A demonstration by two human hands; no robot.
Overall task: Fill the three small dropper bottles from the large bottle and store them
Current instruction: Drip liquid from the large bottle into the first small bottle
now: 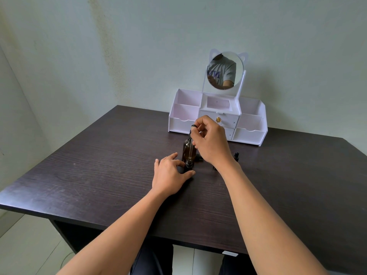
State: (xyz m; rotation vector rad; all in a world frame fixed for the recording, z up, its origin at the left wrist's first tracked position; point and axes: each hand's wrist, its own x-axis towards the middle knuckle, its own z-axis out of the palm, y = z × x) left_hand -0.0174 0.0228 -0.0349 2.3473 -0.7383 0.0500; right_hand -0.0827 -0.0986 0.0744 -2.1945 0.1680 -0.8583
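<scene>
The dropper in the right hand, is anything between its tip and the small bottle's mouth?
Nothing visible. The dropper hangs upright with its tip right at the open small bottle, which the left hand steadies on the table.

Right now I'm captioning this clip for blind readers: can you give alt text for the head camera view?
A person's right hand holds a glass dropper with its tip at the mouth of a small dark bottle, which the left hand steadies on a dark wooden table. A larger amber bottle stands just behind, and a white organizer with a round mirror sits by the wall.
</scene>
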